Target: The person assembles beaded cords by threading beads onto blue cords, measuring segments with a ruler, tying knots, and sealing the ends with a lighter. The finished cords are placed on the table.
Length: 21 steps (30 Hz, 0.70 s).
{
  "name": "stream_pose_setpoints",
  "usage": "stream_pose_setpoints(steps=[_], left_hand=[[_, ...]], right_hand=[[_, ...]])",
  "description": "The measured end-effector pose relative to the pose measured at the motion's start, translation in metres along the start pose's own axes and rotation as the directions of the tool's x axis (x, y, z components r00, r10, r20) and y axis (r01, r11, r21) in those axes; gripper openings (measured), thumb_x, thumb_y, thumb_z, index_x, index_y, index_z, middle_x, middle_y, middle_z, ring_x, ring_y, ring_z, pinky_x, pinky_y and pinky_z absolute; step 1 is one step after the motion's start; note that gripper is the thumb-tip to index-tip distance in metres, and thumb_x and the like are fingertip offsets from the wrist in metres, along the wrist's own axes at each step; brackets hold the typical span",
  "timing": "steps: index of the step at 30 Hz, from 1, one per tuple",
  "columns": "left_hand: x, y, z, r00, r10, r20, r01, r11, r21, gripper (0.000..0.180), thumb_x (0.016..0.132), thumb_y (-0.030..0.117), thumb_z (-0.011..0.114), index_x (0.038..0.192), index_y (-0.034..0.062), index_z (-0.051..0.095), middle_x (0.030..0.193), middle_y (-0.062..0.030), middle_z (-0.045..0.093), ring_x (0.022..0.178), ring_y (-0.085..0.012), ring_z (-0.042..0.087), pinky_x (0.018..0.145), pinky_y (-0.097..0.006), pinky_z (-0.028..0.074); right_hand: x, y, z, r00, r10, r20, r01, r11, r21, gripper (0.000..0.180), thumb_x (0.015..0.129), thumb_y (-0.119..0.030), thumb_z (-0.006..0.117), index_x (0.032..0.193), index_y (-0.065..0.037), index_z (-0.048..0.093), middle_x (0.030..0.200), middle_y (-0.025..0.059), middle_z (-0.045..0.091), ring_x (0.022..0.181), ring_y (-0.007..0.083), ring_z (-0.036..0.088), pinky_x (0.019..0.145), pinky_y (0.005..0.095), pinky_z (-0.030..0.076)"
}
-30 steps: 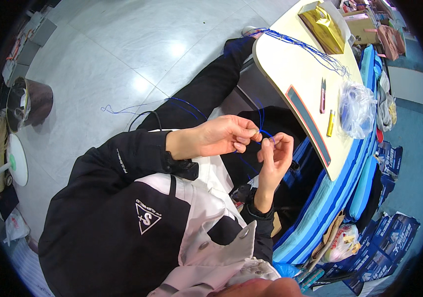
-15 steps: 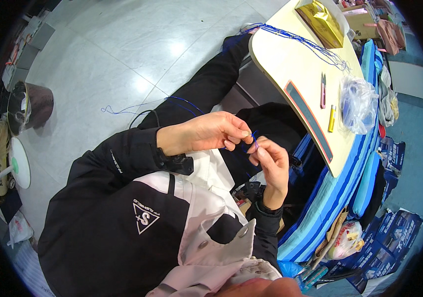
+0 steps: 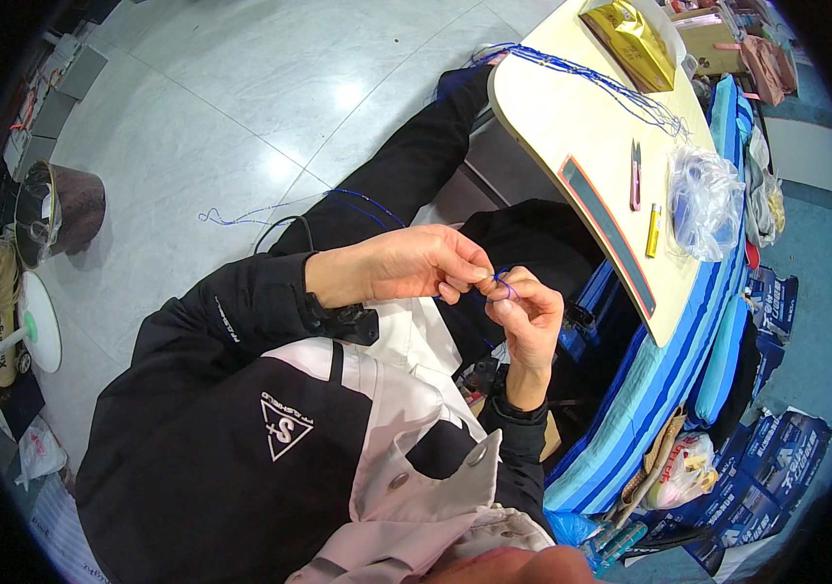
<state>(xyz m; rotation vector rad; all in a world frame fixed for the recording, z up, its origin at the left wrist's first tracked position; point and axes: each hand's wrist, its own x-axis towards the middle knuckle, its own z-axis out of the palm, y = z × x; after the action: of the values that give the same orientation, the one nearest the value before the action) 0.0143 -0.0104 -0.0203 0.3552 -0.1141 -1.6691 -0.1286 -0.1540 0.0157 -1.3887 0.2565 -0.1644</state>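
My left hand (image 3: 414, 263) and my right hand (image 3: 527, 313) meet in front of my chest, above my lap. Their fingertips pinch a thin blue thread (image 3: 502, 281) between them, which forms a small loop at the fingers. More of the blue thread (image 3: 270, 212) trails away over my black trouser leg onto the grey floor. Both arms wear black sleeves.
A cream lap table (image 3: 572, 127) stands to the right, carrying a bundle of blue threads (image 3: 596, 80), small pink snips (image 3: 635, 175), a yellow stick (image 3: 651, 232), a clear plastic bag (image 3: 706, 200) and a gold packet (image 3: 630, 41). A bin (image 3: 56, 209) stands at left.
Both hands have shifted slightly lower and to the left in the picture, still pinched together on the blue thread.
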Motion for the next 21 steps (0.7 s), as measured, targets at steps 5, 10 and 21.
stream_pose_setpoints(steps=[5, 10, 21], left_hand=[[0.0, -0.002, 0.003, 1.0, 0.01, 0.013, -0.01, 0.999, 0.053, 0.008, 0.083, 0.006, 0.06, 0.087, -0.0008, 0.062, 0.079, -0.0027, 0.059, 0.06, -0.006, 0.043, 0.055, -0.02, 0.036], [0.001, -0.007, 0.002, 0.99, 0.132, 0.043, -0.138, 0.964, 0.228, 0.012, 0.084, 0.009, 0.059, 0.089, -0.0004, 0.063, 0.083, -0.0031, 0.062, 0.065, -0.0063, 0.046, 0.062, -0.02, 0.038], [-0.005, 0.002, 0.008, 0.912, 0.327, 0.249, -0.387, 0.885, 0.257, 0.014, 0.089, 0.009, 0.052, 0.091, -0.0035, 0.056, 0.086, -0.0078, 0.061, 0.074, -0.0128, 0.058, 0.073, -0.028, 0.047]], right_hand=[[0.002, 0.005, 0.004, 0.996, -0.078, -0.045, 0.079, 0.997, 0.019, 0.016, 0.07, 0.009, 0.066, 0.084, 0.003, 0.06, 0.077, 0.003, 0.052, 0.068, 0.0087, 0.047, 0.061, 0.0208, 0.038], [0.006, 0.01, 0.02, 0.994, -0.054, -0.091, 0.076, 0.963, 0.26, 0.026, 0.079, -0.019, 0.068, 0.081, -0.001, 0.049, 0.071, 0.0002, 0.043, 0.063, 0.0076, 0.043, 0.054, 0.0195, 0.036], [0.006, -0.003, 0.016, 0.989, 0.148, 0.007, -0.141, 0.926, 0.352, 0.071, 0.084, -0.068, 0.031, 0.095, 0.0, 0.045, 0.065, 0.0045, 0.048, 0.054, 0.0094, 0.043, 0.053, 0.0255, 0.039]])
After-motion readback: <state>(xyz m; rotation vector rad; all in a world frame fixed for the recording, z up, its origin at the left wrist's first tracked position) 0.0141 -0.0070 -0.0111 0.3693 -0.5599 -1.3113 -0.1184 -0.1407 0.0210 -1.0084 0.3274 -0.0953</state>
